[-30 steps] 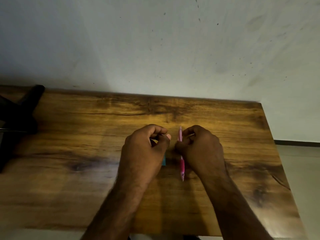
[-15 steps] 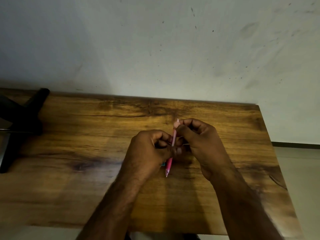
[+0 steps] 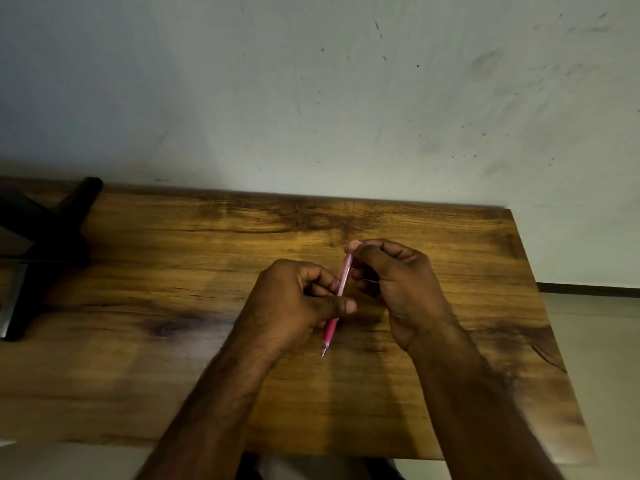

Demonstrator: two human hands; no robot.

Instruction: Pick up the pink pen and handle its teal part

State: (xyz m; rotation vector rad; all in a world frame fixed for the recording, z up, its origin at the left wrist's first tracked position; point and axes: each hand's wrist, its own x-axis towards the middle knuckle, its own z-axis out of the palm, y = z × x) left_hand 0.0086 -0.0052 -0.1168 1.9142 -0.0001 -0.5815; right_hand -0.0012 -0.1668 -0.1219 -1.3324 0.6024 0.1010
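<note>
A pink pen (image 3: 330, 332) is held above the middle of the wooden table (image 3: 173, 271), its tip pointing down toward me. My left hand (image 3: 294, 306) grips the pen's middle, thumb pressed across the barrel. My right hand (image 3: 398, 285) pinches the pen's upper end between thumb and forefinger, the other fingers curled. The middle of the barrel is hidden by my left thumb and fingers.
A black stand (image 3: 45, 244) occupies the table's far left corner. A pale, speckled wall (image 3: 311, 98) rises directly behind the table. The table's right edge drops off to a light floor (image 3: 595, 341).
Both hands lifted the pen off the table and tilted it. My left hand closed onto its middle, and my right hand slid up to the top end. A small teal thing by my left hand is now hidden.
</note>
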